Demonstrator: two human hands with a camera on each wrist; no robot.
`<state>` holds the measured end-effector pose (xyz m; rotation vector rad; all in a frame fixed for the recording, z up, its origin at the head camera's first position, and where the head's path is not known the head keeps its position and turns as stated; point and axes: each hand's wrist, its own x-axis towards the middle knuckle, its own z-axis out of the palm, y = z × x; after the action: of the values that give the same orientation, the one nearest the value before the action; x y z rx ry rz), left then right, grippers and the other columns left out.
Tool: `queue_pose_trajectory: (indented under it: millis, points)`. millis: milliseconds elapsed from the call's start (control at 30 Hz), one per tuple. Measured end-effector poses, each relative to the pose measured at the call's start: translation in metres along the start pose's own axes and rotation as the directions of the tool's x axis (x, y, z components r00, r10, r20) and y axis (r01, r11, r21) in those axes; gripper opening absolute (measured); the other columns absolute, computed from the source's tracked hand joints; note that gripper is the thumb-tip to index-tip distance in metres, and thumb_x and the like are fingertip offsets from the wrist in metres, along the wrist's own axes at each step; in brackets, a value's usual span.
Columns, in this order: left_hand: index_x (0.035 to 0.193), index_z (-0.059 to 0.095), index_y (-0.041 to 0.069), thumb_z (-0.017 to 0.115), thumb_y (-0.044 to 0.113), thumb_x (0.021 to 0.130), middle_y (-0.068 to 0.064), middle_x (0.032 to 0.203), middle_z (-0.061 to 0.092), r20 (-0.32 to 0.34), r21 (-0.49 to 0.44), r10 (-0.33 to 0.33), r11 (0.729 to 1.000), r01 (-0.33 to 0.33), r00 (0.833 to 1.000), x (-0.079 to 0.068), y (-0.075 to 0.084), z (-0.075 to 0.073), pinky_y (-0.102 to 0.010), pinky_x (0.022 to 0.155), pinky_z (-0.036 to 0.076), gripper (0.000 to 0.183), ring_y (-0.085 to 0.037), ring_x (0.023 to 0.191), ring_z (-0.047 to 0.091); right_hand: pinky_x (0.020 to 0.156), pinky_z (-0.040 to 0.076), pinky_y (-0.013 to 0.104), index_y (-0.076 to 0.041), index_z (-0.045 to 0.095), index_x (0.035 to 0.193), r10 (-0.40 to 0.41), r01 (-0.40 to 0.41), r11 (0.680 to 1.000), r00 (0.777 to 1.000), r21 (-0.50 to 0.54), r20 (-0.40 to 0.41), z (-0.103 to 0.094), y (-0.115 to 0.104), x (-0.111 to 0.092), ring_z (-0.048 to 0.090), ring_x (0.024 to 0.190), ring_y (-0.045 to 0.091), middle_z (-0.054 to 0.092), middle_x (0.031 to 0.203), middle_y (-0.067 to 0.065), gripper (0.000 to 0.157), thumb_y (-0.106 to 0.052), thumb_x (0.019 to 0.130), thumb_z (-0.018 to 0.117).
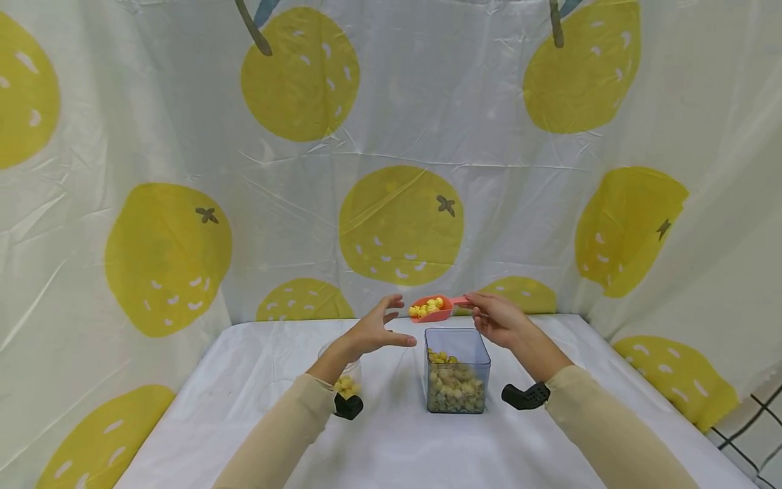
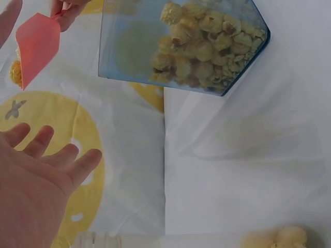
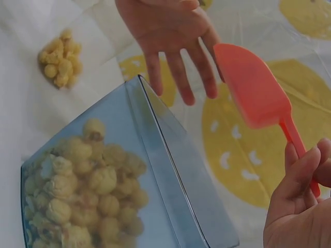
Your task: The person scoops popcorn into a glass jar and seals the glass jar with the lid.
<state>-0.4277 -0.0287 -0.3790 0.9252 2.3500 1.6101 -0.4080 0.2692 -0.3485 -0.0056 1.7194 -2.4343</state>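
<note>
A pink scoop (image 1: 432,310) loaded with popcorn is held level above the back of a clear bluish bin (image 1: 457,380). My right hand (image 1: 497,318) pinches its handle between thumb and fingers. Popcorn (image 3: 88,191) fills the lower part of the bin. To the scoop's left, my left hand (image 1: 369,333) is spread with thumb and fingers apart, holding nothing; the left wrist view shows its fingers (image 2: 77,163) extended. Below the left wrist stands a clear jar (image 1: 351,380) with some popcorn (image 3: 62,59) in it, partly hidden by the forearm.
A white cloth covers the table (image 1: 391,441). Behind and beside it hangs a white curtain (image 1: 391,149) printed with yellow fruit. Black wrist straps (image 1: 525,396) show on both arms. A dark wire grid (image 1: 748,421) stands at the far right.
</note>
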Motion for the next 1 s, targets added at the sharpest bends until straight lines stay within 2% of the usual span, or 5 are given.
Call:
queue_pose_trajectory:
  millis: [133, 400, 733, 867, 1000]
  points:
    - [0.163, 0.023, 0.015, 0.087, 0.03, 0.085, -0.008, 0.162, 0.031, -0.007, 0.003, 0.001, 1.0, -0.001, 1.0, -0.006, 0.003, -0.009, -0.057, 0.112, 0.038, 0.102, -0.035, 0.153, 0.025, 0.057, 0.049, 0.013, -0.003, 0.052, 0.132, -0.005, 0.005, 1.0, 1.0, -0.008, 0.014, 0.007, 0.002, 0.003, 0.053, 0.058, 0.0, 0.069, 0.093, 0.002, 0.027, -0.018, 0.11, 0.054]
    - [0.163, 0.022, 0.015, 0.089, 0.028, 0.084, -0.006, 0.162, 0.03, -0.041, 0.008, -0.009, 1.0, 0.01, 0.999, -0.018, 0.0, -0.025, -0.057, 0.113, 0.037, 0.104, -0.032, 0.153, 0.025, 0.057, 0.049, 0.013, -0.003, 0.052, 0.136, -0.005, 0.005, 1.0, 0.999, -0.012, 0.032, 0.019, 0.006, 0.009, 0.053, 0.058, 0.0, 0.072, 0.092, 0.003, 0.031, -0.017, 0.109, 0.055]
    - [0.163, 0.022, 0.016, 0.089, 0.033, 0.083, -0.008, 0.163, 0.03, -0.05, 0.026, -0.026, 0.999, 0.027, 0.998, -0.032, -0.003, -0.042, -0.056, 0.113, 0.037, 0.106, -0.033, 0.153, 0.025, 0.057, 0.049, 0.013, -0.001, 0.043, 0.152, 0.01, -0.009, 1.0, 0.999, -0.013, 0.044, 0.035, 0.01, 0.016, 0.053, 0.058, 0.001, 0.071, 0.096, 0.005, 0.047, -0.017, 0.11, 0.054]
    - [0.164, 0.022, 0.017, 0.09, 0.033, 0.083, -0.008, 0.163, 0.03, -0.057, 0.037, -0.04, 0.998, 0.042, 0.998, -0.038, -0.006, -0.049, -0.056, 0.113, 0.037, 0.107, -0.032, 0.153, 0.026, 0.057, 0.049, 0.013, 0.0, 0.043, 0.152, 0.009, -0.009, 1.0, 0.999, -0.015, 0.048, 0.041, 0.012, 0.018, 0.052, 0.057, 0.001, 0.071, 0.094, 0.004, 0.047, -0.017, 0.11, 0.054]
    - [0.163, 0.024, 0.017, 0.088, 0.032, 0.084, -0.008, 0.162, 0.031, -0.077, 0.046, -0.06, 0.997, 0.063, 0.995, -0.046, -0.011, -0.055, -0.058, 0.111, 0.038, 0.103, -0.033, 0.152, 0.027, 0.056, 0.049, 0.013, 0.0, 0.051, 0.144, 0.009, -0.008, 0.999, 0.999, -0.031, 0.04, 0.048, 0.016, 0.02, 0.052, 0.057, 0.001, 0.071, 0.092, 0.003, 0.039, -0.017, 0.109, 0.056]
